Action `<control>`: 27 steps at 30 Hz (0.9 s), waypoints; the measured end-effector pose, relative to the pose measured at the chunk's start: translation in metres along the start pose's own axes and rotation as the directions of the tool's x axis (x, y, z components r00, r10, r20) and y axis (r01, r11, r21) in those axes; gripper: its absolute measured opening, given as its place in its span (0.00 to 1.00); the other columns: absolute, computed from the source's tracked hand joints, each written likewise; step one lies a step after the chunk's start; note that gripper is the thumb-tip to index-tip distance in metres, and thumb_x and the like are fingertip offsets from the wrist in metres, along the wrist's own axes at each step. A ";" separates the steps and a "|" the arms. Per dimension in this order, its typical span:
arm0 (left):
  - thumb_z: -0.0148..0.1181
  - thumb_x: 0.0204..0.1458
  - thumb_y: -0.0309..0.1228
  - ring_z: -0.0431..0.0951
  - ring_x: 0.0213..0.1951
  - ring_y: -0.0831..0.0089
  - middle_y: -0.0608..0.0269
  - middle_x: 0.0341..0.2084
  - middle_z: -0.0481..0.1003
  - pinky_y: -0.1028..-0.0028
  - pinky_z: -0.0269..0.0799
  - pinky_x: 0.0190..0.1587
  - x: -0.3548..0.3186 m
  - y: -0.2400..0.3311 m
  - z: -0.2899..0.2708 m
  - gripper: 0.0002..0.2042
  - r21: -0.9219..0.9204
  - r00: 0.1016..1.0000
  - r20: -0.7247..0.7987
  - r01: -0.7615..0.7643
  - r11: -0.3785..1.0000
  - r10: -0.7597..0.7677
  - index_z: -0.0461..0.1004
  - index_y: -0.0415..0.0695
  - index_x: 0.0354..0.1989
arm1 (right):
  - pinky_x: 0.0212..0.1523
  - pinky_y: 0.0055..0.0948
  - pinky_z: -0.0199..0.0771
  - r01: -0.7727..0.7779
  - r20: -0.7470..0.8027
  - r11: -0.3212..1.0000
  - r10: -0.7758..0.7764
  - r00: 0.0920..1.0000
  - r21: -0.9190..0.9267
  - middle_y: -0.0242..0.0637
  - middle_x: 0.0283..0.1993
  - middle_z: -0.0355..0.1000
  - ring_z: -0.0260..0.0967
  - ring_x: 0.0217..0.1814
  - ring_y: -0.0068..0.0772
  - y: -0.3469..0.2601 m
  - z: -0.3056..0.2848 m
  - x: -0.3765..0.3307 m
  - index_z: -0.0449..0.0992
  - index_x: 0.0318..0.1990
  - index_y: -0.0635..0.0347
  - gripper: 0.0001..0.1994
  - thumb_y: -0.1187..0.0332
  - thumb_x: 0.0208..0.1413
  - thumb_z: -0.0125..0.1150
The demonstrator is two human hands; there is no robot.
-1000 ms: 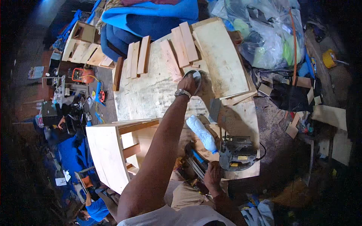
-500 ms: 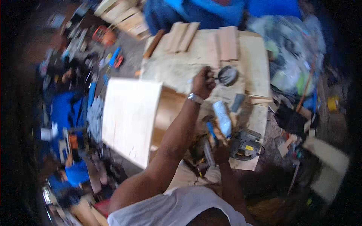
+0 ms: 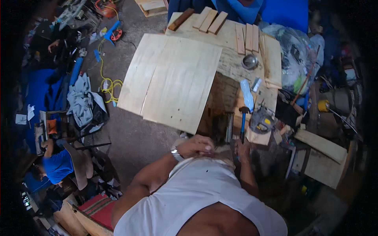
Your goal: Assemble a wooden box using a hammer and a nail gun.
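My right fingers (image 3: 246, 145) grip the hammer (image 3: 243, 122); left fingers (image 3: 204, 141), can't tell. Careless swing could clip the bottle (image 3: 247, 95).

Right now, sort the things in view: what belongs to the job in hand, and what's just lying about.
Likely in the job:
blue-handled hammer, held in the right hand
pale wooden panels, ahead of the left hand

Seemingly just lying about:
grey cloth, at left
red striped cloth, lower left
clear plastic bag, upper right
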State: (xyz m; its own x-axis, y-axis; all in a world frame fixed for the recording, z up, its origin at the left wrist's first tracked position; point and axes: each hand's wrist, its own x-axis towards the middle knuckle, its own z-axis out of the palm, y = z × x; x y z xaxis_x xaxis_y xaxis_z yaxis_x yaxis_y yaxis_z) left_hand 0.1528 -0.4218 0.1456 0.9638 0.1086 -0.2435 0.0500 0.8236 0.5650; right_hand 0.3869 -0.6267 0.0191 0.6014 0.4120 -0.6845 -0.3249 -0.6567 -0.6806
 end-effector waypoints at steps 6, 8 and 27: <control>0.61 0.60 0.38 0.68 0.19 0.83 0.62 0.27 0.77 0.81 0.59 0.20 -0.105 0.047 -0.036 0.13 0.251 0.935 -0.302 -0.108 0.962 0.184 0.77 0.39 0.42 | 0.18 0.27 0.62 0.032 0.040 0.999 -0.032 0.999 0.002 0.27 0.21 0.65 0.63 0.18 0.22 -0.033 0.035 -0.054 0.72 0.34 0.57 0.13 0.57 0.64 0.59; 0.59 0.62 0.38 0.64 0.14 0.84 0.63 0.25 0.77 0.84 0.56 0.16 -0.120 0.060 -0.027 0.13 0.293 0.805 -0.476 -0.236 0.927 0.355 0.73 0.40 0.47 | 0.18 0.28 0.64 0.048 0.089 0.998 -0.044 0.995 -0.045 0.28 0.22 0.66 0.63 0.18 0.22 -0.047 0.032 -0.062 0.72 0.35 0.58 0.13 0.57 0.64 0.58; 0.50 0.65 0.43 0.55 0.14 0.83 0.71 0.22 0.67 0.80 0.51 0.16 -0.051 -0.154 0.095 0.13 0.168 0.179 -0.910 -0.666 0.727 0.374 0.72 0.46 0.42 | 0.15 0.24 0.56 0.477 0.588 0.845 -0.264 0.765 -0.241 0.26 0.18 0.61 0.57 0.15 0.18 0.017 -0.150 0.048 0.75 0.34 0.61 0.23 0.47 0.66 0.53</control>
State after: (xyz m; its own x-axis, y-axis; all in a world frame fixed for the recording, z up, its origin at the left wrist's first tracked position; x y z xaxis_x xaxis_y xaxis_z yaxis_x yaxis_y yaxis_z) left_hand 0.1211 -0.6068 0.1457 -0.0467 0.8343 -0.5494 -0.5620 0.4328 0.7049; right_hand 0.5201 -0.7130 0.0138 0.1169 0.8595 -0.4977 0.1879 -0.5112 -0.8387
